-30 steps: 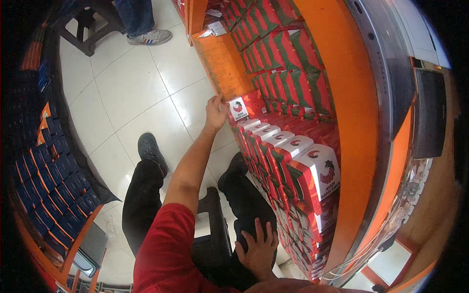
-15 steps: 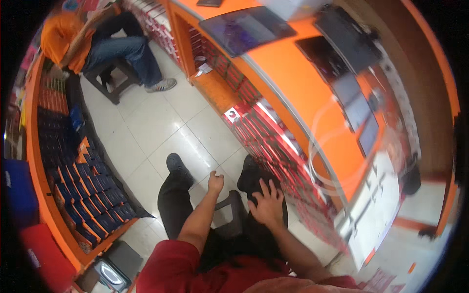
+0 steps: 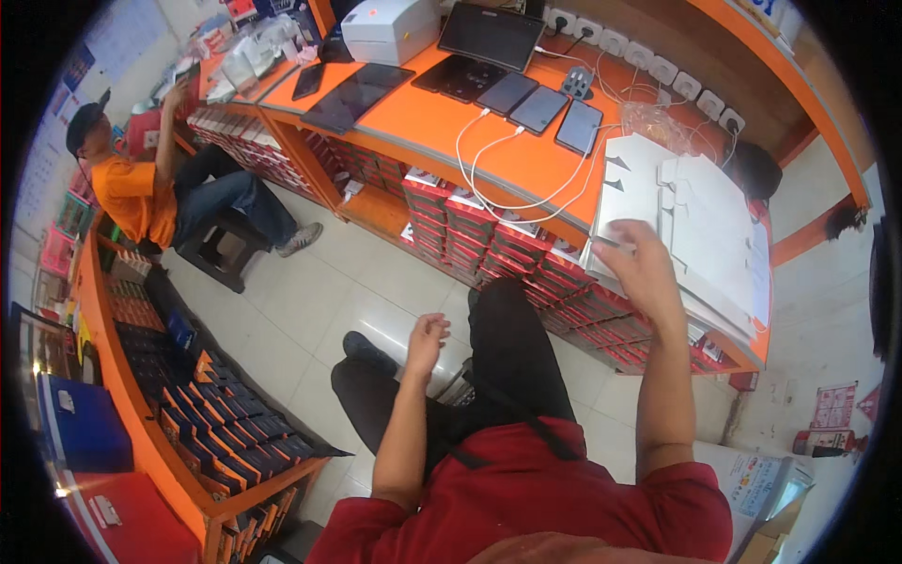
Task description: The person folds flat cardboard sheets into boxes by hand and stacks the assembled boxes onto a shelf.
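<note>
My right hand (image 3: 644,273) is at the near left corner of a stack of white sheets with binder clips (image 3: 691,230), at the right end of the orange counter. Its thumb and index finger are apart at the stack's edge; whether they touch it I cannot tell. Over my lap, between the knees, my left hand (image 3: 427,343) hangs with loosely bent fingers and nothing visible in it. Closest to the stack lie several phones, among them a dark one (image 3: 579,127) and another (image 3: 538,109). White charging cables (image 3: 468,174) loop over the counter's front edge.
A white printer (image 3: 390,30), a laptop (image 3: 493,36) and a tablet (image 3: 359,97) stand farther along the counter. Red boxes (image 3: 465,230) fill the shelves below. Dark boxes (image 3: 235,423) line the left shelf. A person in orange (image 3: 136,202) sits on a stool (image 3: 225,246).
My right hand has risen from my right thigh to the white stack. My left hand stays over my lap. The view has turned toward the counter, and the seated person has raised an arm.
</note>
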Tool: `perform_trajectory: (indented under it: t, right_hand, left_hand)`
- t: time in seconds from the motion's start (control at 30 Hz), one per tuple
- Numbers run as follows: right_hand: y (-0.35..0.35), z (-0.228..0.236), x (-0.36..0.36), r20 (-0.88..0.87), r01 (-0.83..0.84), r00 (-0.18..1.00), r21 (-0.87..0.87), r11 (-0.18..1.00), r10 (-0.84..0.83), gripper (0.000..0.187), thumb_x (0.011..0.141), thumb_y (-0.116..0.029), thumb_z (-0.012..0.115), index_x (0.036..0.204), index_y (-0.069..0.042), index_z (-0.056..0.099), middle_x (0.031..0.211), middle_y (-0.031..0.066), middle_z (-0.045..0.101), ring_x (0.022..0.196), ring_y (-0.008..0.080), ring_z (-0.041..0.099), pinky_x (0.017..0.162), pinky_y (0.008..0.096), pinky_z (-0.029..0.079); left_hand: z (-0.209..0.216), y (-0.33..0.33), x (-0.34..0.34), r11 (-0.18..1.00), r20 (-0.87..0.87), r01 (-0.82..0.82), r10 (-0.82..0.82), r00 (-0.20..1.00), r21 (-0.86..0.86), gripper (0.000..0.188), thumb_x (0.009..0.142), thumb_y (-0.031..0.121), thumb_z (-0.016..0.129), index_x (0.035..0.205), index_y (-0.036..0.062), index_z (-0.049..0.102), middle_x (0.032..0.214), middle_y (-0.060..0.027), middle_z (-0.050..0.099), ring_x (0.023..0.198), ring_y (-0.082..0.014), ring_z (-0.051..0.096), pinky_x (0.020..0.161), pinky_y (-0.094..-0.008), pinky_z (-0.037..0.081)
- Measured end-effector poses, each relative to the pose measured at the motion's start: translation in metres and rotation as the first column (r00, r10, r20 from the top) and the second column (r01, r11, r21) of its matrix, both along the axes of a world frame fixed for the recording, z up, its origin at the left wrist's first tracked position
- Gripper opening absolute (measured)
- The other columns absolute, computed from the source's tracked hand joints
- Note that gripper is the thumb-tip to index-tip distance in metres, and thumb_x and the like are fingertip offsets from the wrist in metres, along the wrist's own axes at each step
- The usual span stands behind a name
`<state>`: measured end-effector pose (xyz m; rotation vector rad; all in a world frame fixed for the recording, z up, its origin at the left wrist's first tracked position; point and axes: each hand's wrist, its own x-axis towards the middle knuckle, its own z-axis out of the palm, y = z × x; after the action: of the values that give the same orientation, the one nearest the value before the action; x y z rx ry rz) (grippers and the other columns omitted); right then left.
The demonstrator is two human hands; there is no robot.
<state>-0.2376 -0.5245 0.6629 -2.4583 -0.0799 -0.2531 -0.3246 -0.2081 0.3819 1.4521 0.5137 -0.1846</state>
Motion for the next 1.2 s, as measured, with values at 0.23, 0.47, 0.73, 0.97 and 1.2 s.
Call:
perform_trajectory:
  t: [0.23, 0.47, 0.73, 0.97, 1.2]
  right_hand:
    - [-0.07, 0.012, 0.004, 0.612, 0.429, 0.775, -0.327, 0.842, -0.157, 0.047, 0.09, -0.028, 0.075, 0.129, -0.002, 0.065, 0.136, 0.0208, 0.063, 0.112, 0.0369, 0.067, 0.102, 0.0458, 0.05]
    - [-0.115, -0.029, 0.014, 0.093, 0.343, 0.935, -0.468, 0.814, -0.341, 0.044, 0.087, -0.037, 0.075, 0.107, 0.002, 0.066, 0.126, 0.0268, 0.063, 0.107, 0.046, 0.065, 0.088, 0.0553, 0.053]
    - [-0.132, -0.014, 0.016, 0.013, 0.255, 0.961, -0.426, 0.868, -0.276, 0.045, 0.084, -0.039, 0.077, 0.094, 0.004, 0.07, 0.101, 0.0244, 0.068, 0.092, 0.044, 0.067, 0.084, 0.0531, 0.054]
    - [-0.13, -0.041, 0.024, 0.191, 0.386, 0.923, -0.444, 0.809, -0.335, 0.043, 0.092, -0.039, 0.065, 0.092, 0.004, 0.071, 0.095, 0.0293, 0.07, 0.092, 0.0506, 0.067, 0.087, 0.0565, 0.052]
    - [-0.135, 0.021, 0.022, 0.193, 0.385, 0.922, -0.381, 0.84, -0.336, 0.031, 0.093, -0.023, 0.06, 0.093, 0.006, 0.07, 0.095, 0.0304, 0.069, 0.093, 0.0488, 0.068, 0.083, 0.0555, 0.052]
  left_hand:
    - [0.038, -0.033, -0.037, 0.992, 0.004, 0.117, -0.117, 0.993, -0.042, 0.034, 0.106, 0.025, 0.052, 0.131, 0.0023, 0.058, 0.122, -0.0106, 0.07, 0.105, -0.0203, 0.066, 0.091, -0.0349, 0.051]
    - [0.052, -0.039, -0.05, 0.988, 0.005, 0.143, -0.143, 0.99, -0.062, 0.033, 0.105, 0.024, 0.056, 0.13, 0.0031, 0.059, 0.121, -0.0104, 0.071, 0.105, -0.0192, 0.066, 0.092, -0.0345, 0.05]
    - [0.08, -0.032, -0.062, 0.992, 0.101, 0.108, -0.102, 0.99, -0.06, 0.033, 0.105, 0.024, 0.058, 0.13, 0.0034, 0.059, 0.121, -0.0093, 0.071, 0.106, -0.0183, 0.065, 0.094, -0.0344, 0.05]
    - [0.1, -0.03, -0.067, 0.982, 0.17, 0.188, -0.18, 0.969, -0.035, 0.031, 0.106, 0.021, 0.056, 0.132, 0.0052, 0.059, 0.125, -0.0082, 0.069, 0.11, -0.0171, 0.064, 0.095, -0.0332, 0.049]
    - [0.115, -0.025, -0.069, 0.983, 0.189, 0.148, -0.126, 0.974, -0.107, 0.035, 0.106, 0.023, 0.056, 0.134, 0.0029, 0.058, 0.129, -0.0106, 0.068, 0.115, -0.0192, 0.063, 0.1, -0.0361, 0.049]
